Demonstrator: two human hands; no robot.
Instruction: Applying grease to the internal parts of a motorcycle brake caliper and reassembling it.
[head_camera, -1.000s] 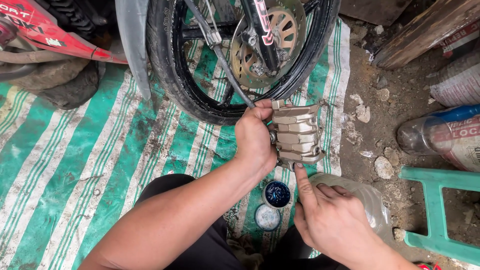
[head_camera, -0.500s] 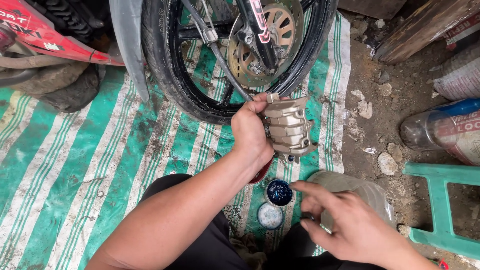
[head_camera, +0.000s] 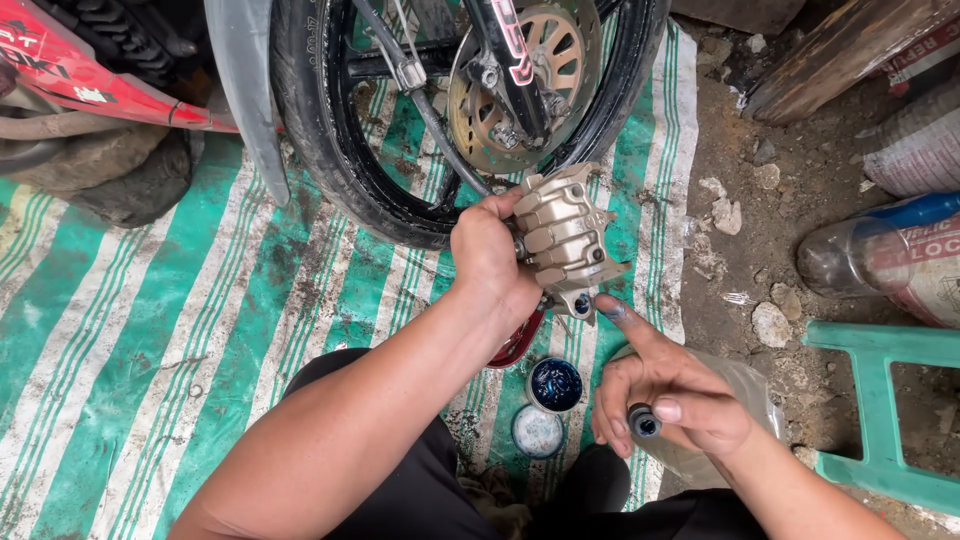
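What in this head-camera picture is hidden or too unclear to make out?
- Left hand: its palm and the near side of the brake caliper are covered by the hand itself.
- Right hand: the small dark part it pinches is too small to identify.
- Wheel: its top is cut off by the frame edge.
- Open jar: contents unclear, only dark blue.

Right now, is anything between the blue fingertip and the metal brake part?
Nothing visible. The right hand points its grease-smeared fingertip right beside the brake caliper's lower end, held up by the left hand.
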